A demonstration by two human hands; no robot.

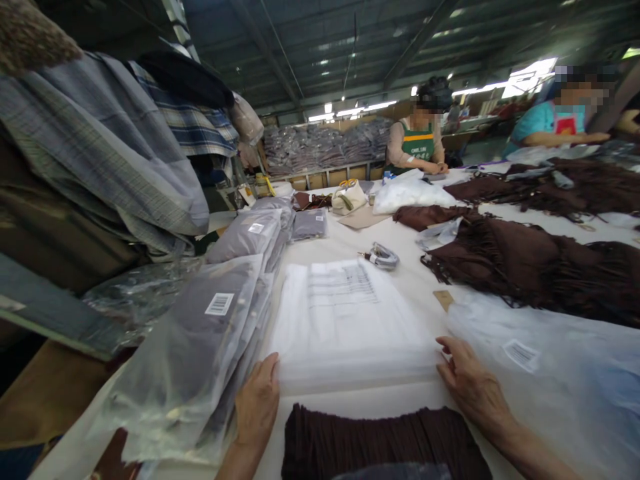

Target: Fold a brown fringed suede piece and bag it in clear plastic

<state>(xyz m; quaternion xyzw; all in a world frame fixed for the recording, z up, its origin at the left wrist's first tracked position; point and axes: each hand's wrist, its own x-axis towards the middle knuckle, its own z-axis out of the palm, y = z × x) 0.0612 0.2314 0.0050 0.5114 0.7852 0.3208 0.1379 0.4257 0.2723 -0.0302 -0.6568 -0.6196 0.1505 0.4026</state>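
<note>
My left hand (257,400) rests on the near left corner of a stack of clear plastic bags (345,320) with printed text, lying flat on the white table (345,240). My right hand (467,380) touches the stack's near right corner, fingers flat. A folded dark brown fringed garment (375,443) lies just in front of me, between my forearms. Neither hand closes around anything.
Bagged grey garments with barcode labels (210,333) are piled at left. Brown fringed garments (540,267) spread at right, beside an empty bag with a barcode (550,367). A tape roll (383,255) lies mid-table. Two people (417,143) work at the far side. Plaid clothes (100,147) hang left.
</note>
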